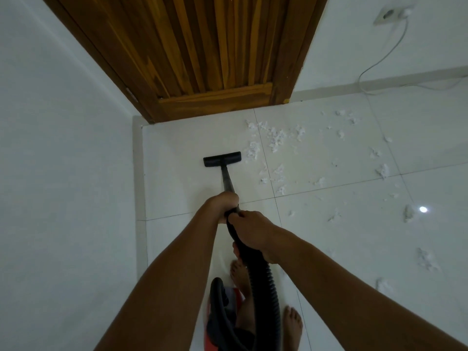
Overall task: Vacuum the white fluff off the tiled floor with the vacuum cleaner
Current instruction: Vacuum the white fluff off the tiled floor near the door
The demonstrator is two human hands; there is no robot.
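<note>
We've got both hands clamped on the vacuum cleaner: left hand wrapped round the wand, right hand gripping the hose just behind it. The nozzle sits flat on the tiled floor, left of the mess. Nearest white fluff lies just beside its right end; more is scattered well off to the right.

Likely best: keep the nozzle flat, sweep right in slow overlapping passes, don't shove clumps ahead.

Watch-outs: the canister and our bare feet sit close under the hose; the power cord trails from the wall socket along the right. The wooden door and left wall box in the corner.
</note>
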